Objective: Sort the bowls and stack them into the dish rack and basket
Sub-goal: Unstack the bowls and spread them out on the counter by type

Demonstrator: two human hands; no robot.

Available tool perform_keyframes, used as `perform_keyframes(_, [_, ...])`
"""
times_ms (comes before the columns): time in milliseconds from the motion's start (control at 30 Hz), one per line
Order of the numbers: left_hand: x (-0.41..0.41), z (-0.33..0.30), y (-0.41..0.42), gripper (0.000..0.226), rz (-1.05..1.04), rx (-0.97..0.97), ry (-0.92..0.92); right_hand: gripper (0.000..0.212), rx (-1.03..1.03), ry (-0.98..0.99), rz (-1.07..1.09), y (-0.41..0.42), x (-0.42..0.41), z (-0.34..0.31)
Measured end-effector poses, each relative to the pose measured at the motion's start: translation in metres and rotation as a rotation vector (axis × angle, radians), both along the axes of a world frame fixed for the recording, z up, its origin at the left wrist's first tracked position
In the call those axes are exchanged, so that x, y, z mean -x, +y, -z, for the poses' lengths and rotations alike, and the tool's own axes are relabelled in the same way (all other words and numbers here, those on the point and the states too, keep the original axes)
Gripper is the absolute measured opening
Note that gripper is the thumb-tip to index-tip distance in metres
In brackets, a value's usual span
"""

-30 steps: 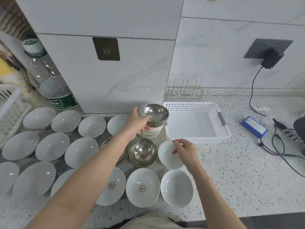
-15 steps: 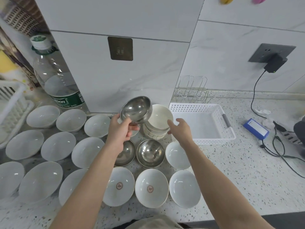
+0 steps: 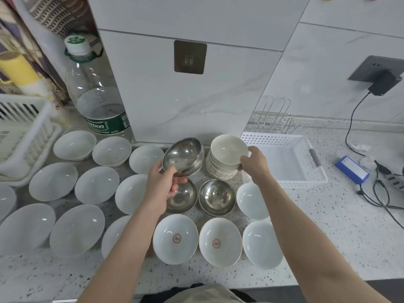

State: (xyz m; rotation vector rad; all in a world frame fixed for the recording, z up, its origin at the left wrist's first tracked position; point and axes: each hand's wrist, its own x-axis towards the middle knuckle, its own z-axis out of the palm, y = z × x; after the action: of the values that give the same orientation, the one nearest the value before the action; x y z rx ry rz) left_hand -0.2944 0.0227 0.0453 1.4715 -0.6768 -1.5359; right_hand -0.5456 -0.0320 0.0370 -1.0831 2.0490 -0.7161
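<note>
Head view: L hand (image 3: 162, 189) pinching steel bowl (image 3: 183, 157) by rim, lifted. R hand (image 3: 254, 164) gripping top of cream stack (image 3: 225, 159); basket (image 3: 314, 171) lying just right of R hand, R nearer.

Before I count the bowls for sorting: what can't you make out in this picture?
- Cream stack: head view; bowl count unclear, nested, with the right hand on the top bowl.
- Steel bowl on the counter: partly behind the left hand, which holds another steel bowl.
- White bowl at the left edge: cut off.
- Wire dish rack: partly behind the white basket.
</note>
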Motion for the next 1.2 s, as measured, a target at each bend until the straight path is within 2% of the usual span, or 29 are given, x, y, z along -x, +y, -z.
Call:
perform_keyframes(100, [-0.006, 0.003, 0.004, 0.035, 0.019, -0.002, -0.003, 0.044, 0.028, -0.090, 0.054, 0.008, -0.001, -0.007])
perform_keyframes(300, [-0.006, 0.009, 0.014, 0.022, 0.108, -0.024, -0.017, 0.039, 0.183, -0.323, 0.276, 0.057, 0.013, -0.023])
perform_keyframes(533, [0.021, 0.014, 0.024, 0.017, 0.247, -0.032, -0.042, 0.041, 0.216, -0.325, 0.564, 0.138, 0.053, -0.007])
perform_keyframes(667, [0.045, 0.015, 0.034, 0.020, 0.275, -0.036, -0.019, 0.042, 0.181, -0.284, 0.642, 0.166, 0.081, 0.012])
perform_keyframes(867, [0.091, 0.017, 0.054, 0.024, 0.195, -0.034, -0.026, 0.056, 0.083, -0.183, 0.540, 0.173, 0.117, 0.038])
perform_keyframes(1200, [0.175, 0.023, 0.091, 0.033, -0.061, -0.038, -0.028, 0.054, -0.047, -0.149, 0.215, 0.163, 0.168, 0.056])
